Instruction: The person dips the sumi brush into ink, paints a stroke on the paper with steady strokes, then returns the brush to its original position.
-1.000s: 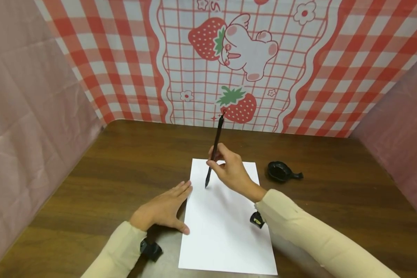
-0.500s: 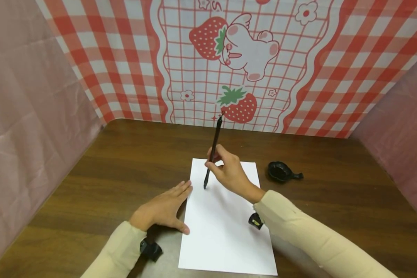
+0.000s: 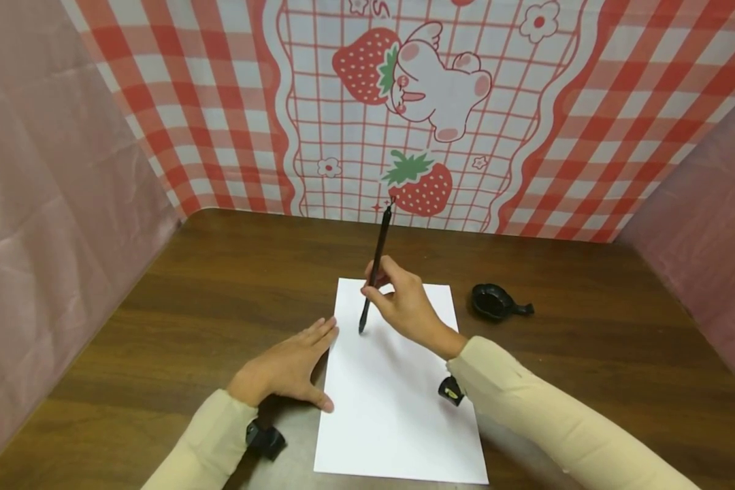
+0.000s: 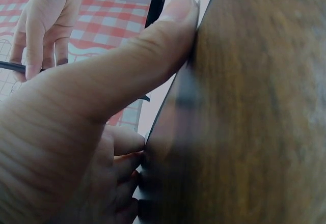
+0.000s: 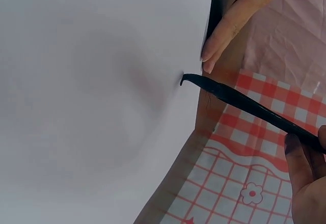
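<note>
My right hand (image 3: 412, 307) pinches a dark writing brush (image 3: 380, 245) partway along its shaft, the top end leaning slightly away. In the right wrist view, the black bristle tip (image 5: 196, 80) is bent over against a white sheet of paper (image 5: 102, 132). This contact lies in the upper left part of the sheet. Along the sheet's left edge my left hand (image 3: 290, 367) lies flat with fingers spread. Its thumb (image 4: 178, 15) and fingertips rest right at the paper's edge. No stroke shows clearly on the paper.
A small black pan-shaped dish (image 3: 493, 303) with a short handle sits right of the sheet on the brown wooden table (image 3: 233, 272). Behind rises a red-and-white checked cloth (image 3: 220, 102) with strawberries. Pink cloth (image 3: 55, 204) hangs at both sides. Black camera mounts (image 3: 266, 441) hang under both wrists.
My right hand has shifted very slightly left and toward me, and the brush tip has come down a little with its bristles bending. The left hand and the sheet stay put.
</note>
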A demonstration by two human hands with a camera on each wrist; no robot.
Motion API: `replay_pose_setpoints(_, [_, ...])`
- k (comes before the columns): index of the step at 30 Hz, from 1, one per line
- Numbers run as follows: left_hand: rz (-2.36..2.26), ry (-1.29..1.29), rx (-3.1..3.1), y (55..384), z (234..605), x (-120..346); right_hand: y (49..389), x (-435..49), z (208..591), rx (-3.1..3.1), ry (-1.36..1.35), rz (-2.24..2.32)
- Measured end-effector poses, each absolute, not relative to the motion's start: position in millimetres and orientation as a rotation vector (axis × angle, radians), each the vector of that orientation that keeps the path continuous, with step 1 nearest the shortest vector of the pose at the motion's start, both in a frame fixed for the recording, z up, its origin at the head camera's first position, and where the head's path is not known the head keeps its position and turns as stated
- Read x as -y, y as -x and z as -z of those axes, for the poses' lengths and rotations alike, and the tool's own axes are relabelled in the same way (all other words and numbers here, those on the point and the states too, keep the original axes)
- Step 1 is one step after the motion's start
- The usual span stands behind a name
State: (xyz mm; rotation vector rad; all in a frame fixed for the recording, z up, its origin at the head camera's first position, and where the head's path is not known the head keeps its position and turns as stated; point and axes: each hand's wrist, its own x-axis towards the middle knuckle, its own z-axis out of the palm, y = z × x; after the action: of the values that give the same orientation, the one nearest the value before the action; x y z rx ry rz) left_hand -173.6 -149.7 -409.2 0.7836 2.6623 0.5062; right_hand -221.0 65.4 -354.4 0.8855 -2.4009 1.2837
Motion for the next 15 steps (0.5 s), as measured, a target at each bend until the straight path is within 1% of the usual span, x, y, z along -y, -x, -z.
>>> replay_pose_setpoints(15, [-0.512,-0.783,-2.655,173.5,408.0,148.9,220.4,-68.0,355.2,2.398,-0.885,-1.281])
